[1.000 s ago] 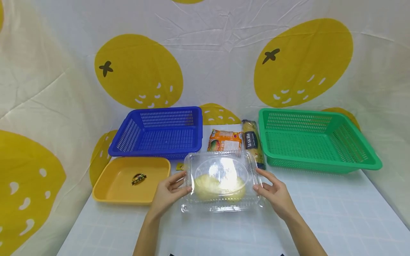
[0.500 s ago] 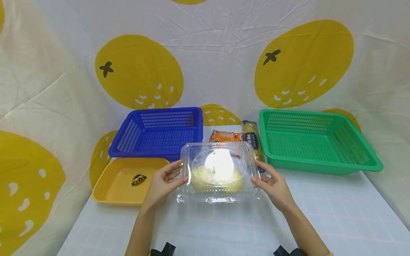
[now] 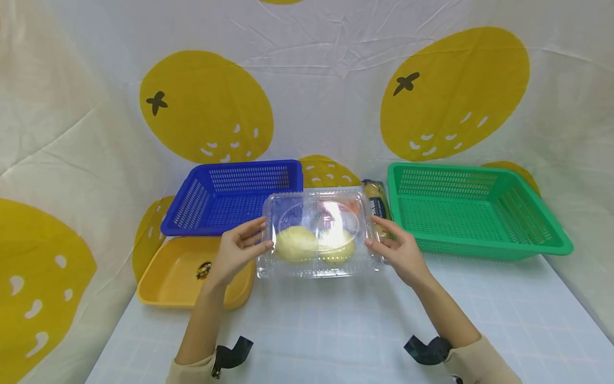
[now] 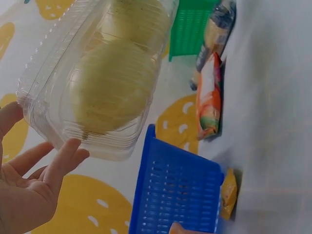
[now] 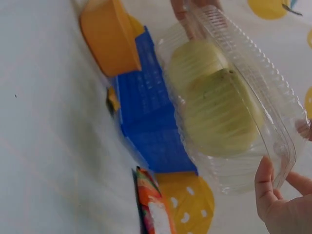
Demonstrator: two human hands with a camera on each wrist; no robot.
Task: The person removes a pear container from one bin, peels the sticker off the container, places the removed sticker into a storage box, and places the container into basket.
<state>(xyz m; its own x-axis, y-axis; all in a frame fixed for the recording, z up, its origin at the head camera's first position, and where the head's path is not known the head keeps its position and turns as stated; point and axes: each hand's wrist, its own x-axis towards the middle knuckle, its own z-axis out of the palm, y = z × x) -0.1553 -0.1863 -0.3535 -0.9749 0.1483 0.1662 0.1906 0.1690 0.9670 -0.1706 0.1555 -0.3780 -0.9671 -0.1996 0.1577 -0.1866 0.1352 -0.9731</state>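
Note:
In the head view a clear plastic clamshell box (image 3: 283, 205) is held up over the table, tilted so its lid faces me. Two pale yellow-green rounded fruits (image 3: 296, 244) lie inside it; their exact kind is uncertain. My left hand (image 3: 236, 253) grips the box's left end between thumb and fingers. At the opposite end my right hand (image 3: 400, 253) pinches the rim. From the left wrist, the box's underside (image 4: 117, 151) shows well above the tabletop. The right wrist view shows the thumb and fingers of that hand (image 5: 287, 207) on the box's corner.
A blue basket (image 3: 179, 218) and a yellow tray (image 3: 163, 288) stand on the left; a label (image 3: 203, 270) lies in the tray. On the right is a green basket (image 3: 479, 250). Behind the box are a pasta packet (image 3: 376, 192) and an orange packet (image 4: 208, 100). A small yellow packet (image 4: 228, 195) lies beside the blue basket.
Both hands have raised the clamshell box and moved it away from me, slightly leftward. It now covers the orange packet in the head view, and both wrist straps have come fully into view.

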